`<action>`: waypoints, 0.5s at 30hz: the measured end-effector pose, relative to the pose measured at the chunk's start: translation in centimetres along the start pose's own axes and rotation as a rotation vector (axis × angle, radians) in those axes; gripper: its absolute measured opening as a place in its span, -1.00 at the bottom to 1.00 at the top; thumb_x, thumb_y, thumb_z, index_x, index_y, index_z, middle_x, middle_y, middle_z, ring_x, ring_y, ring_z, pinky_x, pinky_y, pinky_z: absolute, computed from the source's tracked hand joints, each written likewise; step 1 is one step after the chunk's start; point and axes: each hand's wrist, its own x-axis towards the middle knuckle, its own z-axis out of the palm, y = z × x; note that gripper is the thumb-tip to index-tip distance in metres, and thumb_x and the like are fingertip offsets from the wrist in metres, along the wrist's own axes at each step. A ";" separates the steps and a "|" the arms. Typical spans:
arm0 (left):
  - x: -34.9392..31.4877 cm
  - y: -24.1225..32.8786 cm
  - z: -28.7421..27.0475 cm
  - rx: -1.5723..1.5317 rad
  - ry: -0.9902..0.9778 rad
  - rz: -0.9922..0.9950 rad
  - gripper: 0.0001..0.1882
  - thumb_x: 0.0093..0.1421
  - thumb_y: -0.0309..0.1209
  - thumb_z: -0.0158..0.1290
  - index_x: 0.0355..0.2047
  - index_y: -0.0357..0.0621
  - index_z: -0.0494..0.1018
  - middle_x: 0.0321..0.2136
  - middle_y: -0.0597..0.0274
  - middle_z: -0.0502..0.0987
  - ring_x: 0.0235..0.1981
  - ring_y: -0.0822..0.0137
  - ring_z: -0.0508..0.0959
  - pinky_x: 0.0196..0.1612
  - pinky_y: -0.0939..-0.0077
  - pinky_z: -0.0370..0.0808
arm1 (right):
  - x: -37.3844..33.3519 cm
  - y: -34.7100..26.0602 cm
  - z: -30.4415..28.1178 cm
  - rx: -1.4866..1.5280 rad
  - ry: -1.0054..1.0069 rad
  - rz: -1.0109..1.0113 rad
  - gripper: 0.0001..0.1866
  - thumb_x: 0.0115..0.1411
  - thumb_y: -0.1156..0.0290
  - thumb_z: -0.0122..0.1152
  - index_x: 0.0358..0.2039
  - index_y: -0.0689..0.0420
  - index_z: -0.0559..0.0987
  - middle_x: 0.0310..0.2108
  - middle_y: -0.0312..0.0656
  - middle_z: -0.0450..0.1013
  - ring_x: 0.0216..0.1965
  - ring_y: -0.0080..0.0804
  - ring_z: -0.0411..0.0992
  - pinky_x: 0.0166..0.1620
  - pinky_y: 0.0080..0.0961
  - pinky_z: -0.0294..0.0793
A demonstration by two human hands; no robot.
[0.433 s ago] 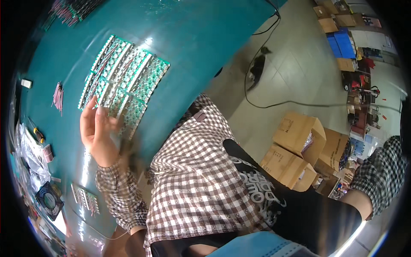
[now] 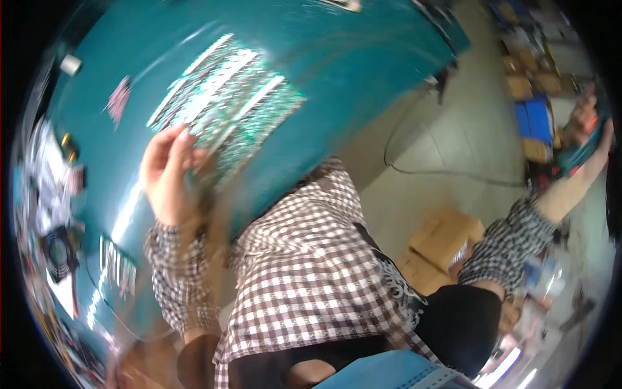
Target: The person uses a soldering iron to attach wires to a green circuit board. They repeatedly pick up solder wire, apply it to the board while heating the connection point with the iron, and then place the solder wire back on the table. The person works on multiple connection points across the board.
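On the teal table lies a block of green circuit boards [image 2: 269, 107] set side by side, with pale strips running across them. My left hand [image 2: 170, 167] is at their lower left edge, its thumb and index finger pressed together and the other fingers curled. Whatever may be between those fingertips is too small and blurred to name. Far out to the right, away from the table, my right hand [image 2: 582, 123] is raised with its fingers around a dark teal object with red edges [image 2: 583, 148]. Blur hides what kind of thing it is.
Left of the boards lie a bundle of pink wires [image 2: 118, 101] and a small white block [image 2: 70, 64]. Clear plastic bags [image 2: 53, 188], a black fan [image 2: 58, 251] and a smaller board piece [image 2: 118, 267] lie nearer. Cardboard boxes [image 2: 446, 238] and a black cable [image 2: 453, 175] are on the floor.
My right arm has swung up, bringing my right hand into view with the teal and red object. The view has shifted; my left hand stays by the boards, fingers still pinched.
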 end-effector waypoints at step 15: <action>-5.5 2.5 -5.5 0.065 -0.004 -0.075 -0.89 0.22 -0.48 0.09 -0.27 -0.25 0.45 -0.38 0.38 0.51 -0.35 0.58 0.47 -0.26 0.70 0.40 | -2.2 23.9 19.3 0.293 -0.221 0.180 -0.50 0.31 0.10 0.00 -0.03 0.35 0.38 -0.23 -0.05 0.46 -0.09 -0.09 0.46 0.23 0.05 0.23</action>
